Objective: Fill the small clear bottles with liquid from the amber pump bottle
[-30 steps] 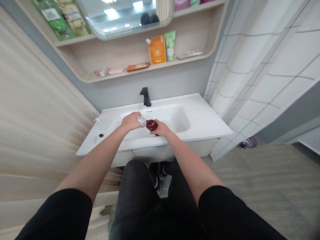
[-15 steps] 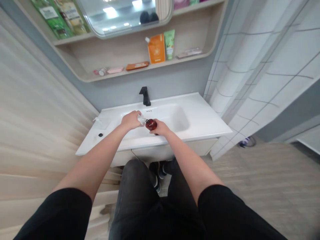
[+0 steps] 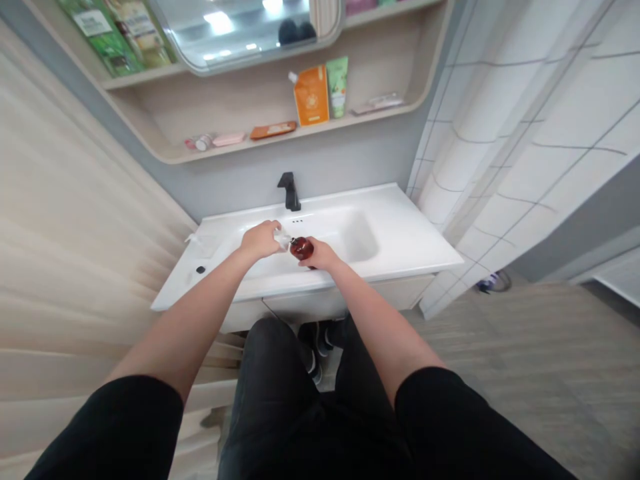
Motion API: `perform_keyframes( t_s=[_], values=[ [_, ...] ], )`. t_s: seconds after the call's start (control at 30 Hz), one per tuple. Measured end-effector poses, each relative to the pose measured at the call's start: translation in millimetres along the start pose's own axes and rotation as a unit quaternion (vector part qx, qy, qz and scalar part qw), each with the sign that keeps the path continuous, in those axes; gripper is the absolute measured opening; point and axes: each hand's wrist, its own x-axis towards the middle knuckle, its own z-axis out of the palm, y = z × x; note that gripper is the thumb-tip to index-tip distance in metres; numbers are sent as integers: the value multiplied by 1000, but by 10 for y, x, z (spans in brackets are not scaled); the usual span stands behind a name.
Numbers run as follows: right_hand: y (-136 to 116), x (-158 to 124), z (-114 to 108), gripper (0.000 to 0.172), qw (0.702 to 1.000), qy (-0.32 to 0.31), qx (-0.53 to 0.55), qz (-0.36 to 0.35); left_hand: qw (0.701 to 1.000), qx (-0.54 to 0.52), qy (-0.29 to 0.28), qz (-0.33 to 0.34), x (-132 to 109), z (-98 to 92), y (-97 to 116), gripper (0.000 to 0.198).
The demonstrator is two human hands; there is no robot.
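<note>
Over the white sink (image 3: 357,240), my right hand (image 3: 320,255) is wrapped round a dark red-brown bottle (image 3: 301,249), tilted so that its neck points left. My left hand (image 3: 261,241) is closed on a small clear bottle (image 3: 282,238), whose shape is partly covered by the fingers. The brown bottle's neck meets or nearly meets the clear bottle's mouth; I cannot tell whether they touch. On the counter to the left lie a small black cap (image 3: 201,270) and a white pump top (image 3: 192,238).
A black faucet (image 3: 289,191) rises behind the sink. Above it, a wall shelf (image 3: 240,145) holds an orange pouch (image 3: 312,97), a green tube (image 3: 338,87) and small packets, below a mirror (image 3: 240,33). A pale curtain (image 3: 75,220) hangs at left; white tiles (image 3: 505,167) line the right.
Both hands keep nearly the same pose, still holding the two bottles close together. The whole view has shifted very slightly.
</note>
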Motion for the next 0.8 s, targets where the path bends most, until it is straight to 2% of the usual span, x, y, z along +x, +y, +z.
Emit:
perform_keyframes(
  t_s=[0.8],
  values=[
    [44,9,4,75,1000,3,14,0,1000,11,-8,1,17,-58,22,58]
  ],
)
